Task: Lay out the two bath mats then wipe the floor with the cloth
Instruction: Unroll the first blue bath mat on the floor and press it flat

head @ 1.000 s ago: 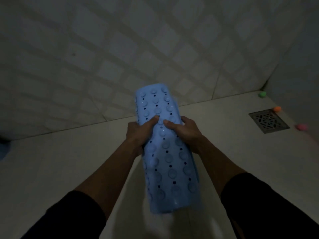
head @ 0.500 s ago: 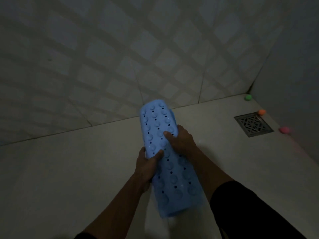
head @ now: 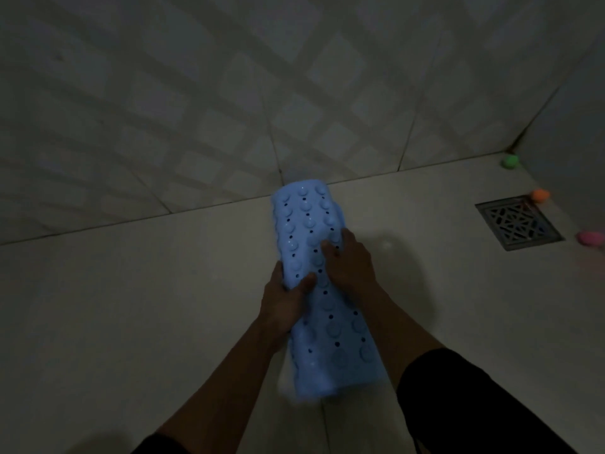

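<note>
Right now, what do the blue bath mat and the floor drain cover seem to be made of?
Blue bath mat: probably soft rubber or PVC with a slight sheen. It is folded over on itself between the left hand and right hand and carries moulded suction cups and punched holes.
Floor drain cover: likely metal, perhaps stainless steel, judging by its grey gleam and thin cut lattice.

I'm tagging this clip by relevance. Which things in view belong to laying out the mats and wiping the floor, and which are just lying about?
Part of the job:
- blue bath mat, still rolled or folded
- left hand and right hand, both gripping it
- floor

Lying about:
- floor drain
- green ball
- orange ball
- pink ball
</note>
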{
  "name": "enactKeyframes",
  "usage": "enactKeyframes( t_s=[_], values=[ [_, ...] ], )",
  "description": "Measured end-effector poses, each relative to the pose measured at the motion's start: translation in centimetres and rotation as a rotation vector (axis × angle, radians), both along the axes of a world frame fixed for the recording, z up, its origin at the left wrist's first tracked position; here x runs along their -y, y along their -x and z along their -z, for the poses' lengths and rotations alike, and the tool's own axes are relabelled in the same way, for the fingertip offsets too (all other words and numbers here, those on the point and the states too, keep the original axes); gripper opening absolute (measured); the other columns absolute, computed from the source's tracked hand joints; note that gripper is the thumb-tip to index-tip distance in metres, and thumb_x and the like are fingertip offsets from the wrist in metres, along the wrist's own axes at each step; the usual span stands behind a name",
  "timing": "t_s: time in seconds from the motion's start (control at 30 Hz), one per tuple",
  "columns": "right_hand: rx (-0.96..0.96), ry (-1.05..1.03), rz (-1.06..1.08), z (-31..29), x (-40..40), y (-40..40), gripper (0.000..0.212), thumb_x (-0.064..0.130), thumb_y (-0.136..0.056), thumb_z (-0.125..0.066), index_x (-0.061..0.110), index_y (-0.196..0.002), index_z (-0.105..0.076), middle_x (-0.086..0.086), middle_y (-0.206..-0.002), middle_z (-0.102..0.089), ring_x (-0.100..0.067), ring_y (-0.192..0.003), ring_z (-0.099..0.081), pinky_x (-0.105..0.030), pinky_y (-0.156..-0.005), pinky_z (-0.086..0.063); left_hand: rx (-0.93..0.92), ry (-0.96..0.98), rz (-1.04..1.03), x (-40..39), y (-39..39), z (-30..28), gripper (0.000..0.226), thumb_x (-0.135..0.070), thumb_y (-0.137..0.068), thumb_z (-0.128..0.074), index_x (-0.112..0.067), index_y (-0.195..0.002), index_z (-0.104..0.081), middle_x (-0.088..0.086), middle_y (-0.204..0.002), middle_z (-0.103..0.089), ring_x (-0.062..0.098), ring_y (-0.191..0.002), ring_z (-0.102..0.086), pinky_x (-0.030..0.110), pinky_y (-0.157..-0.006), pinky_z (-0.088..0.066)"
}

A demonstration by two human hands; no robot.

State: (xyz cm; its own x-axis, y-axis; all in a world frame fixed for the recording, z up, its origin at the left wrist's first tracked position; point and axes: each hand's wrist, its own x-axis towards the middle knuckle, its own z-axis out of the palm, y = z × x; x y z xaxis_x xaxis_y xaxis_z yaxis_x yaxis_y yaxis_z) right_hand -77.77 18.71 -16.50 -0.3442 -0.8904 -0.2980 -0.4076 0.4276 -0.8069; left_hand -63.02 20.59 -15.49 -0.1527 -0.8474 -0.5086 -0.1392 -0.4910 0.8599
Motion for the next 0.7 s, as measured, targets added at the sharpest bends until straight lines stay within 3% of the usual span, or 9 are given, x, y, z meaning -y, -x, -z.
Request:
enactKeyframes(
  t_s=[0.13, 0.27, 0.4, 0.47, 0.53, 0.6, 0.7],
  values=[
    [-0.063, -0.052, 0.006, 0.1, -0.2, 0.7, 0.067, 0.050, -0.099, -0.040, 0.018, -0.153, -0.019, -0.019, -0.149, -0.036, -0.037, -0.135, -0.038, -0.044, -0.106, -0.037, 0.038, 0.003, -0.020, 0.2, 0.9, 0.9, 0.078, -0.055, -0.061, -0.082, -0.032, -0.130, -0.056, 0.000, -0.120, -0.070, 0.025, -0.105, -0.070, 0.050, -0.090, -0.058],
    [-0.229, -0.197, -0.035, -0.5, -0.8, 0.3, 0.066, 0.057, -0.098, -0.031, 0.027, -0.154, -0.011, -0.009, -0.162, -0.004, -0.034, -0.147, -0.001, -0.057, -0.115, -0.012, 0.142, 0.040, 0.014, 0.3, 0.9, 1.9, 0.094, -0.067, -0.056, -0.075, -0.033, -0.138, -0.046, 0.000, -0.126, -0.065, 0.026, -0.107, -0.067, 0.049, -0.088, -0.059],
    [-0.140, -0.100, -0.005, -0.8, -0.7, -1.4, 0.060, 0.054, -0.098, -0.034, 0.029, -0.150, -0.017, -0.015, -0.150, -0.029, -0.039, -0.134, -0.031, -0.053, -0.108, -0.031, 0.246, 0.018, 0.054, 0.2, -0.3, 1.0, 0.083, -0.069, -0.062, -0.065, -0.035, -0.135, -0.048, 0.003, -0.128, -0.064, 0.026, -0.107, -0.066, 0.044, -0.093, -0.057],
    [-0.112, -0.011, 0.032, -1.0, -1.0, -2.3, 0.048, 0.047, -0.099, -0.036, 0.029, -0.143, -0.028, -0.014, -0.141, -0.037, -0.038, -0.123, -0.044, -0.048, -0.100, -0.039, 0.237, 0.024, 0.025, 0.2, -1.2, 0.0, 0.067, -0.052, -0.079, -0.063, -0.029, -0.139, -0.045, 0.001, -0.133, -0.059, 0.023, -0.111, -0.063, 0.039, -0.098, -0.054],
    [-0.128, 0.075, 0.060, -1.5, -1.0, -2.8, 0.041, 0.036, -0.100, -0.039, 0.025, -0.139, -0.037, -0.013, -0.135, -0.044, -0.037, -0.117, -0.050, -0.044, -0.095, -0.042, 0.226, 0.007, -0.013, 0.4, -2.6, -0.4, 0.065, -0.038, -0.091, -0.059, -0.021, -0.150, -0.035, 0.003, -0.142, -0.052, 0.024, -0.123, -0.056, 0.040, -0.106, -0.047],
    [-0.063, 0.065, 0.095, -1.6, -0.8, -3.1, 0.048, 0.032, -0.098, -0.045, 0.018, -0.143, -0.038, -0.013, -0.137, -0.046, -0.034, -0.121, -0.050, -0.041, -0.098, -0.041, 0.226, 0.006, -0.026, 0.5, -3.8, -0.6, 0.074, -0.047, -0.087, -0.057, -0.021, -0.152, -0.033, 0.006, -0.149, -0.047, 0.025, -0.129, -0.052, 0.044, -0.110, -0.043],
    [-0.062, -0.066, 0.028, -1.6, -0.8, -4.2, 0.070, 0.060, -0.086, -0.048, 0.020, -0.143, -0.038, -0.015, -0.139, -0.047, -0.037, -0.126, -0.048, -0.047, -0.104, -0.042, 0.215, 0.005, -0.042, 0.5, -5.5, -0.9, 0.088, -0.071, -0.071, -0.057, -0.025, -0.145, -0.045, 0.002, -0.142, -0.055, 0.023, -0.122, -0.058, 0.046, -0.107, -0.047]
  ],
)
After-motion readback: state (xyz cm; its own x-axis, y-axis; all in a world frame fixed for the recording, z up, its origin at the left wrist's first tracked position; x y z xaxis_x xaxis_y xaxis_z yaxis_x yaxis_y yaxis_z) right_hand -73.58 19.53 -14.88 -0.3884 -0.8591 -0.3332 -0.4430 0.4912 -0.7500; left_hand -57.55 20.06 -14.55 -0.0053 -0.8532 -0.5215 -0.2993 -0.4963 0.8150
